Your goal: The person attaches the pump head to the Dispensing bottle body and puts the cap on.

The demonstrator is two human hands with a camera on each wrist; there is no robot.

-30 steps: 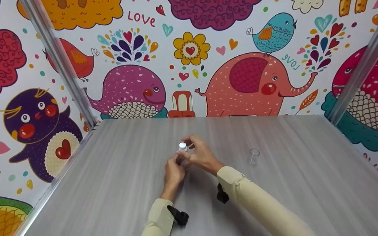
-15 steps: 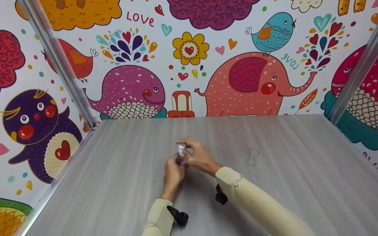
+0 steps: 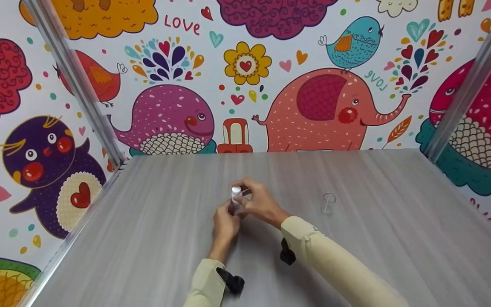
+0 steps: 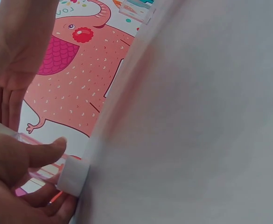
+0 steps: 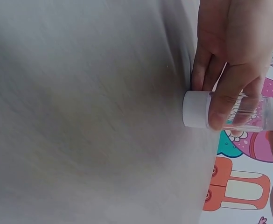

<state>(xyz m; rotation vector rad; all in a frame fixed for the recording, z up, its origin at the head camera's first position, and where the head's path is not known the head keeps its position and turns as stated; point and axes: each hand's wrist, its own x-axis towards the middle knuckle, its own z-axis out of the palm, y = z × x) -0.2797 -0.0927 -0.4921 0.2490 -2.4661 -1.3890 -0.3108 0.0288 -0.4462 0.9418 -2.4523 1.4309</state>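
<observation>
Between both hands stands a small clear plastic bottle [image 5: 263,116] with a white top [image 3: 236,189], roughly upright. Its white lower end [image 5: 195,109] is right at the tabletop in the right wrist view. My left hand [image 3: 226,222] grips the clear body low down, thumb on one side and fingers on the other. My right hand [image 3: 264,205] pinches the upper part from the right; in the head view its thumb lies across the bottle just under the top, and the index finger curves behind it. The left hand's lower fingers are partly hidden in the head view.
A clear empty cup [image 3: 328,204] stands on the grey wood-grain table [image 3: 160,221], to the right of the hands. Metal posts [image 3: 79,89] and cartoon-printed walls border the table at the back and sides. Black wrist mounts [image 3: 231,281] hang under the sleeves.
The right hand's fingers have moved in from beside the white top and closed on the bottle's upper part. The left hand has kept its grip and place.
</observation>
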